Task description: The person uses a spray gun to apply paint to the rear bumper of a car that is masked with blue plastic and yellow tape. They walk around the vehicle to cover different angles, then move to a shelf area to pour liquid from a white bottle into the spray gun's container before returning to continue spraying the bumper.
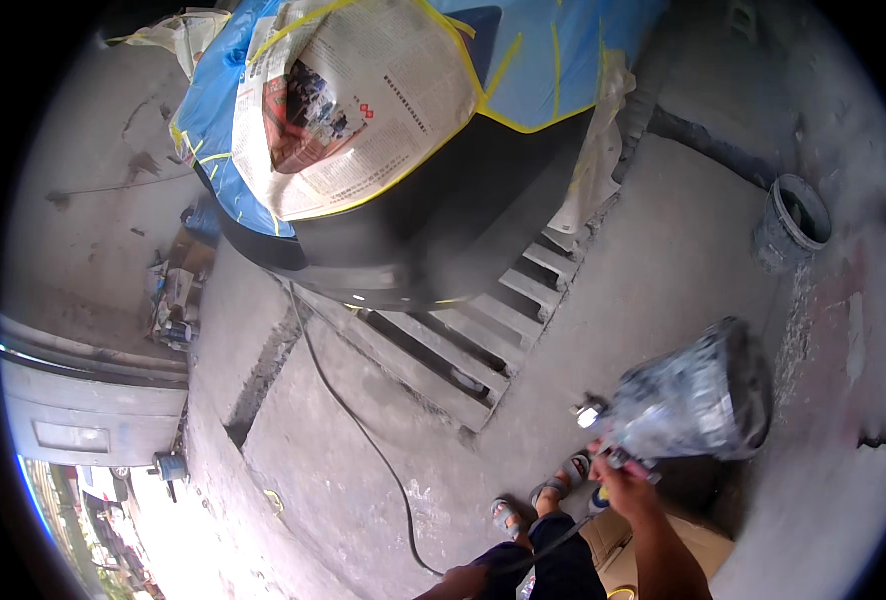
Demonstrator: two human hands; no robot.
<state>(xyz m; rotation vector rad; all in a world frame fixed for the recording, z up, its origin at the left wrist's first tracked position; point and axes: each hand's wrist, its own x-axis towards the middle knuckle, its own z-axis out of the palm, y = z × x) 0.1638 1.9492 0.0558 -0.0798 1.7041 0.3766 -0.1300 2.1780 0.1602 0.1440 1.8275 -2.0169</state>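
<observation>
Spray gun [678, 400] sits by its handle in the closed right hand [620, 487], presumably for trigger control, well apart from the black bumper [498, 195], while the left hand [465, 580] meets the hose [395, 475], perhaps managing slack, its grip unclear.

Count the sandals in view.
2: the left grey strapped sandal, near the picture's bottom, right of centre; the right grey strapped sandal, slightly higher, just left of the right hand.

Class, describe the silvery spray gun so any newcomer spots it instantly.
Below and right of the curved black bumper under newspaper and blue sheeting is the bare right hand. It grips the silvery spray gun with a flared cup; unlike the round grey bucket above, it is held off the concrete floor.
</observation>
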